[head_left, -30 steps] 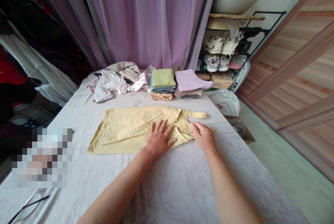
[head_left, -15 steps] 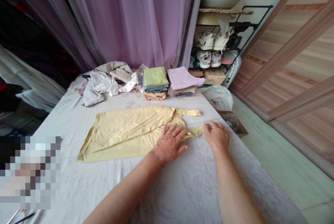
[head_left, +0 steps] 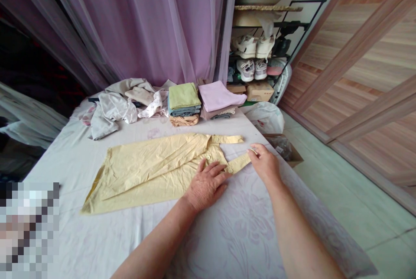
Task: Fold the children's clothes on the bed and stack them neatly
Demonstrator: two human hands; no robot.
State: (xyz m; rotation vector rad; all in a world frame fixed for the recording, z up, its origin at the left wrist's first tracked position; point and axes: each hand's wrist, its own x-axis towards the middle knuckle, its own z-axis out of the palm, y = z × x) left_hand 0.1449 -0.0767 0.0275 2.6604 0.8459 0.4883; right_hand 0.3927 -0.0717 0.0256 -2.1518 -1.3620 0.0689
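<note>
A pale yellow strapped dress (head_left: 143, 166) lies flat and creased on the patterned cloth, its wide hem to the left and its straps to the right. My left hand (head_left: 206, 186) rests palm down on the dress's upper end, fingers stretched out, close to a button. Between the fingertips of my right hand (head_left: 267, 164) is the end of the near strap (head_left: 241, 162), drawn out to the right. The far strap (head_left: 231, 139) lies loose on the cloth, untouched by either hand.
Beyond the dress stand a folded stack topped with green cloth (head_left: 184, 95) and another topped with lilac cloth (head_left: 216, 96). Rumpled clothes (head_left: 113, 108) lie at the back left. A shoe rack (head_left: 286, 25), a plastic bag (head_left: 268, 116) and an open box (head_left: 294, 157) are off the right edge.
My right hand has lifted the near strap's end slightly and straightened it. My left hand still lies on the dress, its fingers closer together. The view has shifted a little.
</note>
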